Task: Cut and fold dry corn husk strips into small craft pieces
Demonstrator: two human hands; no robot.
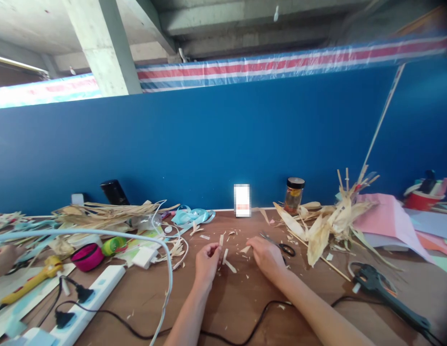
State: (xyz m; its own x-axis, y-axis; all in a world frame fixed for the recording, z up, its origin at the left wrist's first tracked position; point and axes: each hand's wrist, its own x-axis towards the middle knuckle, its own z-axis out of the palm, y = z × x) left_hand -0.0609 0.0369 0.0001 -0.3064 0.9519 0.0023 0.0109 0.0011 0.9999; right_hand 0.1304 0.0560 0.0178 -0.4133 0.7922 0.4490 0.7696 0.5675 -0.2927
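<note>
Left hand (208,262): pinching narrow pale husk strip (221,240) above brown table (230,312). Right hand (267,256): apparently pinching small cream husk scrap (245,249). Pale slivers (230,266) lying between, seemingly cut; tan dried-husk bundle (321,235) lying right, seemingly uncut.

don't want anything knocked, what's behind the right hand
Black scissors lie just beyond the right hand, one finger loop plainly visible; the hand hides part of them, and anything under the palm is covered.
</note>
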